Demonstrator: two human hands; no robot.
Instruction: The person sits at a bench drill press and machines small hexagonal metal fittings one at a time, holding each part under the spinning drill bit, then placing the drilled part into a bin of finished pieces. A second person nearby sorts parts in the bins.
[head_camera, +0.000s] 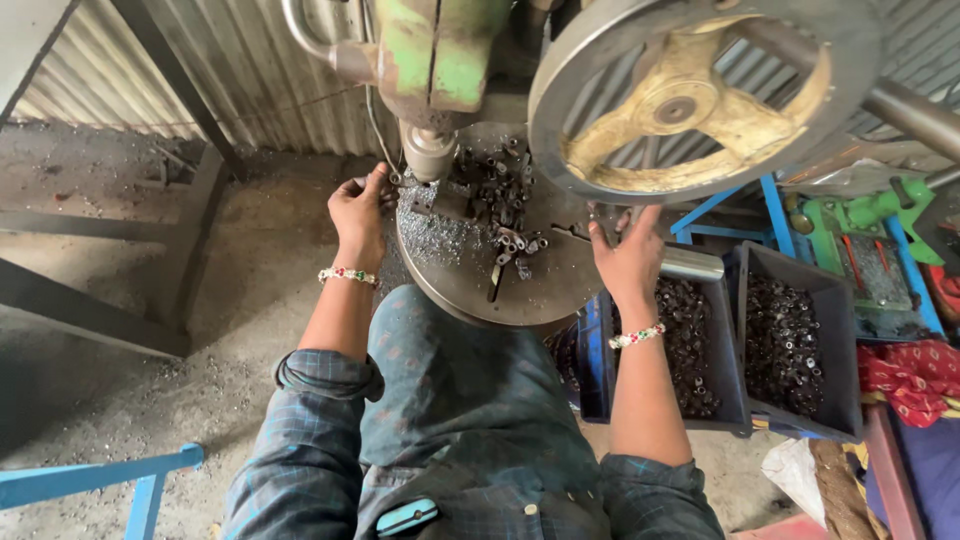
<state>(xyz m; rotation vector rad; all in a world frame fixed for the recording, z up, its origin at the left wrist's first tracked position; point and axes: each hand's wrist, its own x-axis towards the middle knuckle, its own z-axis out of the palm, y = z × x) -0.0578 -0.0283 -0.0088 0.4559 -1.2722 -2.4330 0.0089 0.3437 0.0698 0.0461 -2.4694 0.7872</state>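
Note:
My left hand (360, 212) reaches to the left edge of a round metal machine table (450, 280), fingertips pinched on a small metal part right under the grey spindle (428, 152) of a green press (440, 50). My right hand (630, 255) rests open at the table's right edge, just below a big grey and yellow handwheel (690, 95). A heap of small dark metal sleeves (500, 200) and shiny swarf lies on the table between both hands. Each wrist wears a beaded band.
Two dark bins (800, 340) full of small metal parts stand on the right. Red cloth (910, 375) lies beyond them. Green and blue machine parts (860, 225) are at the back right. A blue frame (100, 478) sits low left, corrugated wall behind.

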